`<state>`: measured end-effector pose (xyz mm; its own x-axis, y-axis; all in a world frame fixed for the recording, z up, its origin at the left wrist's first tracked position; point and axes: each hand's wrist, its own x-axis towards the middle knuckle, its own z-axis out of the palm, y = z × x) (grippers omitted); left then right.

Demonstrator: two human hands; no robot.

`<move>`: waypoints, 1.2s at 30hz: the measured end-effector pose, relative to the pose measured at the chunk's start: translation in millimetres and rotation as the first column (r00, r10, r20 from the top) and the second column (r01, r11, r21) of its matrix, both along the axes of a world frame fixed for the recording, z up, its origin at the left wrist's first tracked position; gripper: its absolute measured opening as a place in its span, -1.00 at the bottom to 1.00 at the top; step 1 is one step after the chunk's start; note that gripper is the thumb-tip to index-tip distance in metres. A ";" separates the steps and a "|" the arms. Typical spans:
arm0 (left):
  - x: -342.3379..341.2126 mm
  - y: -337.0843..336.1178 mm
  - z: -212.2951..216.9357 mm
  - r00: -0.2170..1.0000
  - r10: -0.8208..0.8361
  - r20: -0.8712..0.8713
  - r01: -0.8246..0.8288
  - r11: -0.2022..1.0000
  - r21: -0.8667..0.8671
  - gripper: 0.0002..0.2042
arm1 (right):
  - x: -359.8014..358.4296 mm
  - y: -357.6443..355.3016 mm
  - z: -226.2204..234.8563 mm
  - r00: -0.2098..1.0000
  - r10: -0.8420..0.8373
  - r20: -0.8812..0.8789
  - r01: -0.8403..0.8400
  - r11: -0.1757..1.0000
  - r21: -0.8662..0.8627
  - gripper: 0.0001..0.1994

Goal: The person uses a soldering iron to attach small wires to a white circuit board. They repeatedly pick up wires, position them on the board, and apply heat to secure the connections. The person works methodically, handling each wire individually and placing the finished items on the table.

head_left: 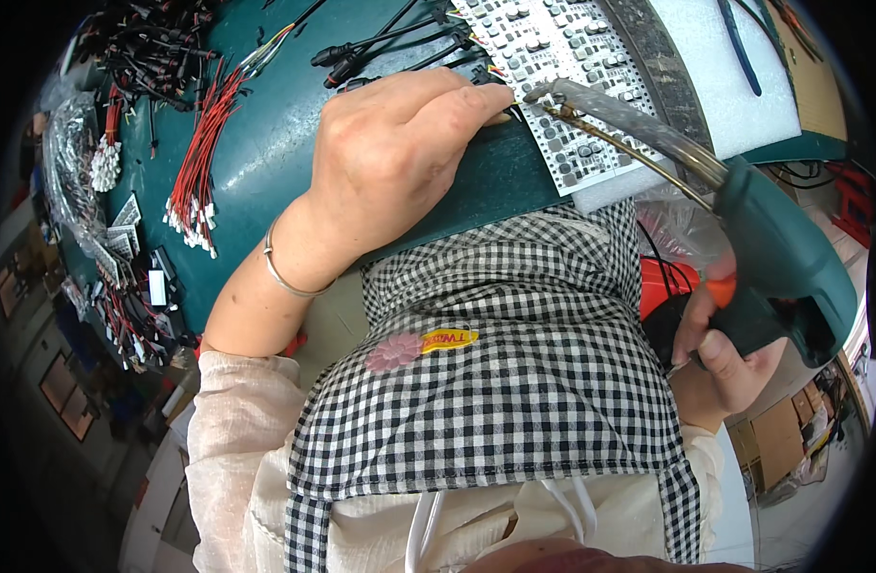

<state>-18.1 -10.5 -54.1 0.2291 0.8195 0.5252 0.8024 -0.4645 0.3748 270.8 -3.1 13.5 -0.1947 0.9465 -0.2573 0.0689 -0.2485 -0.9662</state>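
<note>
A dark green soldering gun [791, 253] with an orange trigger is gripped in my right hand [734, 363]. Its tip and a thin metal feed tube reach left to the edge of a white circuit board panel [591, 143] covered with small components. My left hand [390, 153] is pinched at the panel's left edge, close to the tip. What its fingertips hold is mostly hidden, though thin wire ends appear beside them. Black cables with connectors [347, 62] lie just beyond that hand, and some coloured wire ends meet the panel's edge.
On the green tabletop [276, 134], a bundle of red wires with white plugs [201, 181] lies to the left. A heap of black connector cables [142, 48] sits behind it. A dark strip [658, 67] crosses the panel, with white foam [744, 105] at the right.
</note>
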 end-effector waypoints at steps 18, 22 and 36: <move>-0.7 1.8 -3.2 1.000 -0.006 -0.012 0.007 1.000 0.026 -0.75 | 8.0 17.2 -0.1 0.976 0.100 -0.192 -0.094 0.995 0.042 -0.27; 0.4 0.7 -1.1 1.000 0.004 0.004 -0.004 1.000 0.008 -0.75 | 12.1 15.9 -3.7 0.974 0.108 -0.201 -0.098 0.993 0.058 -0.27; 10.5 -2.2 9.2 0.919 0.260 0.297 -0.085 0.865 -0.494 -0.89 | 15.3 12.7 -2.1 0.979 0.060 -0.194 -0.048 0.997 0.066 -0.27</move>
<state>-7.5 -12.7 -44.9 -0.0614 0.9938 0.0922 0.6323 -0.0327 0.7740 286.1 9.5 11.4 -0.2870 0.9459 -0.1511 -0.1116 -0.1897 -0.9755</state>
